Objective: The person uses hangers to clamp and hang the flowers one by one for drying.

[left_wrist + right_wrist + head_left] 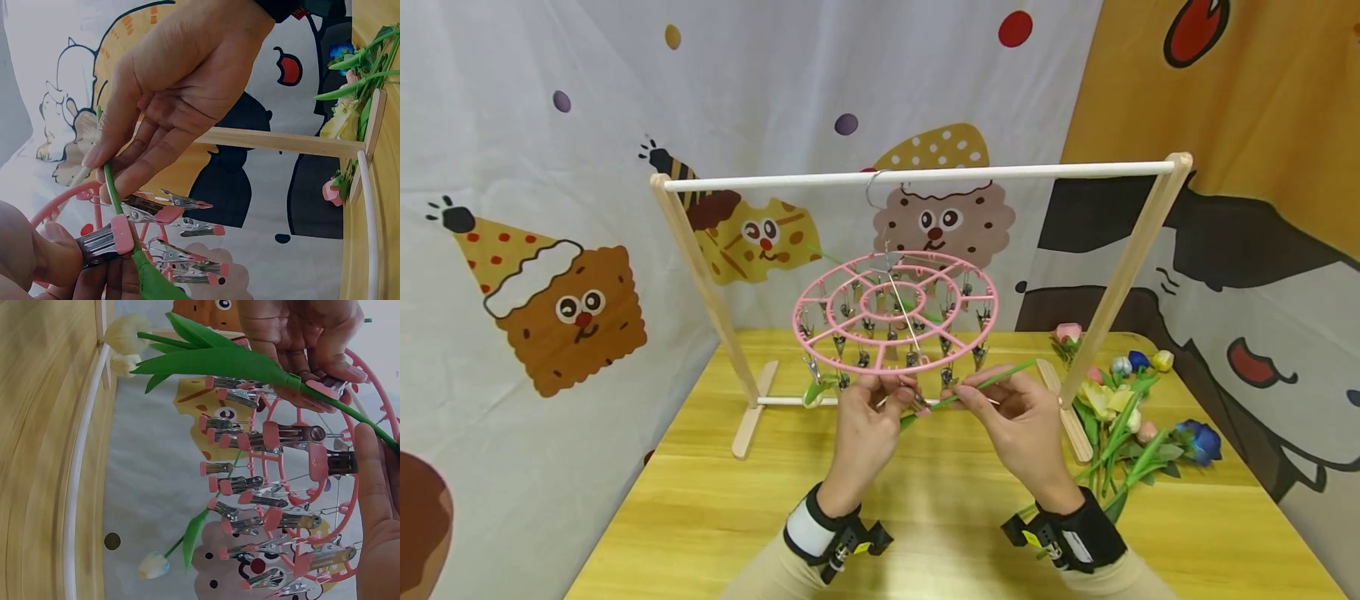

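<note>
My left hand [867,421] pinches a metal clip [103,244] with pink tips, below the front rim of a round pink hanging rack [880,369]. Those tips lie against the green stem of an artificial tulip [219,365]; whether they close fully round it I cannot tell. Between thumb and fingers, my right hand [1024,429] holds the free end of this stem. In the right wrist view the tulip's leaves and a pale bloom [127,332] point away from the hands. Another pale tulip [154,565] hangs head down from the rack.
A wooden stand [1138,258] with a white top rod [760,181] carries the rack by a hook. Many metal clips [981,357] dangle from its rings. Artificial flowers [1105,402] lie in a pile on the table [700,517] at right. A printed cloth [475,375] hangs behind.
</note>
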`<control>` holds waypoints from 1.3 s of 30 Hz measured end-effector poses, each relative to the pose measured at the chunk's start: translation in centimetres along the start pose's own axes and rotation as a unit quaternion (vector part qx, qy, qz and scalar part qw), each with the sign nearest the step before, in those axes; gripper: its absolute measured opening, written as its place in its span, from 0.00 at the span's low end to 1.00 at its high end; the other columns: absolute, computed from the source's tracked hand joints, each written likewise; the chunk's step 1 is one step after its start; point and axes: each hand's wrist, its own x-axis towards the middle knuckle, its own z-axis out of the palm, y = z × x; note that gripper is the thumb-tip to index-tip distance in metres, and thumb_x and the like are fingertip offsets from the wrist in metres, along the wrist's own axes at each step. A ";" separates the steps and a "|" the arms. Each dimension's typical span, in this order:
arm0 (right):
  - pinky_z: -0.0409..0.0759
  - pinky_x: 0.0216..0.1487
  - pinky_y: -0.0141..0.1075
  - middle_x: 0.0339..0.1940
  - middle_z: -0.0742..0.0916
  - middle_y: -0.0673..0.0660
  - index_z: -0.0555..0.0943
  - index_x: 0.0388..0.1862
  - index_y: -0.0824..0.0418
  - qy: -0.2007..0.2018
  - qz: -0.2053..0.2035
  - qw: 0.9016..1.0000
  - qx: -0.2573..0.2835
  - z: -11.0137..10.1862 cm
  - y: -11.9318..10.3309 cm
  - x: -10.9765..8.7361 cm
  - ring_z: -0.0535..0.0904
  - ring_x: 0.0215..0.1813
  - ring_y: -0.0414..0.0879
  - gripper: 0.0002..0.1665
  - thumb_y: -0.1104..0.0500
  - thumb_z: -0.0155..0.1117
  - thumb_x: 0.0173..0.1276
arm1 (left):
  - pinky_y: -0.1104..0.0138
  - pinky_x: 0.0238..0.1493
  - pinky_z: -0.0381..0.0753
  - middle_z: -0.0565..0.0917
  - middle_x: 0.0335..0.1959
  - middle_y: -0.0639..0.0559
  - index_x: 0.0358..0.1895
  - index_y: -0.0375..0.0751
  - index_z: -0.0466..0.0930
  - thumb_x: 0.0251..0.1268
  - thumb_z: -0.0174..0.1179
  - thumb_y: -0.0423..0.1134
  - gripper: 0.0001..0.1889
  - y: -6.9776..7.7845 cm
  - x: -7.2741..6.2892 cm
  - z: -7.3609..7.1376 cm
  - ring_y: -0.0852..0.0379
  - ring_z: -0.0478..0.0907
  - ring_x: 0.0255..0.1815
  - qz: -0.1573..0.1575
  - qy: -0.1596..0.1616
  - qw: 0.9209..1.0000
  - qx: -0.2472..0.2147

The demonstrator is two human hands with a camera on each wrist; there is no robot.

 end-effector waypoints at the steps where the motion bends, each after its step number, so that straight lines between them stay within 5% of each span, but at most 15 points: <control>1: 0.99 0.48 0.42 0.46 0.99 0.60 0.88 0.54 0.76 -0.002 -0.001 1.000 0.004 0.1 0.0 0.0 1.00 0.43 0.48 0.14 0.86 0.68 0.75 | 0.69 0.55 0.97 0.95 0.47 0.34 0.48 0.30 0.92 0.84 0.70 0.28 0.03 0.0 0.0 0.0 0.57 0.95 0.47 -0.001 0.000 1.000 0.001; 7: 0.98 0.44 0.37 0.45 0.99 0.62 0.89 0.54 0.75 -0.002 -0.007 1.000 0.002 0.4 0.2 0.2 0.99 0.42 0.46 0.14 0.85 0.67 0.76 | 0.70 0.55 0.96 0.95 0.48 0.36 0.50 0.31 0.93 0.84 0.70 0.28 0.04 -0.1 0.2 -0.2 0.58 0.94 0.48 -0.003 -0.004 1.000 0.012; 18: 0.99 0.51 0.44 0.48 0.98 0.59 0.87 0.55 0.78 -0.005 -0.005 1.000 0.025 0.5 0.0 0.0 1.00 0.46 0.49 0.14 0.86 0.67 0.75 | 0.73 0.51 0.92 0.94 0.52 0.36 0.57 0.34 0.92 0.87 0.68 0.32 0.07 -0.1 0.0 -0.4 0.60 0.90 0.48 -0.024 -0.026 0.999 -0.001; 26: 0.99 0.54 0.40 0.52 0.97 0.54 0.86 0.56 0.79 -0.012 -0.009 1.000 0.023 0.5 -0.1 -0.3 0.99 0.52 0.44 0.16 0.87 0.66 0.74 | 0.71 0.58 0.93 0.94 0.57 0.39 0.65 0.39 0.90 0.90 0.67 0.38 0.12 -0.5 -0.2 -0.9 0.54 0.92 0.56 -0.036 -0.062 0.997 0.001; 32: 0.98 0.52 0.37 0.51 0.97 0.54 0.87 0.56 0.77 -0.009 -0.015 1.000 0.004 0.4 -0.1 -0.6 0.99 0.50 0.44 0.17 0.87 0.67 0.74 | 0.68 0.65 0.94 0.94 0.60 0.40 0.68 0.40 0.89 0.89 0.68 0.38 0.14 -1.0 -0.4 -1.1 0.46 0.93 0.62 -0.003 -0.077 0.997 0.021; 39: 0.97 0.52 0.33 0.52 0.97 0.54 0.88 0.57 0.74 -0.020 -0.019 1.000 -0.010 0.5 -0.1 -0.9 0.98 0.51 0.41 0.19 0.87 0.68 0.73 | 0.62 0.73 0.92 0.95 0.60 0.46 0.68 0.41 0.88 0.84 0.74 0.40 0.17 -1.2 -0.8 -1.3 0.50 0.93 0.62 0.017 -0.082 0.995 0.061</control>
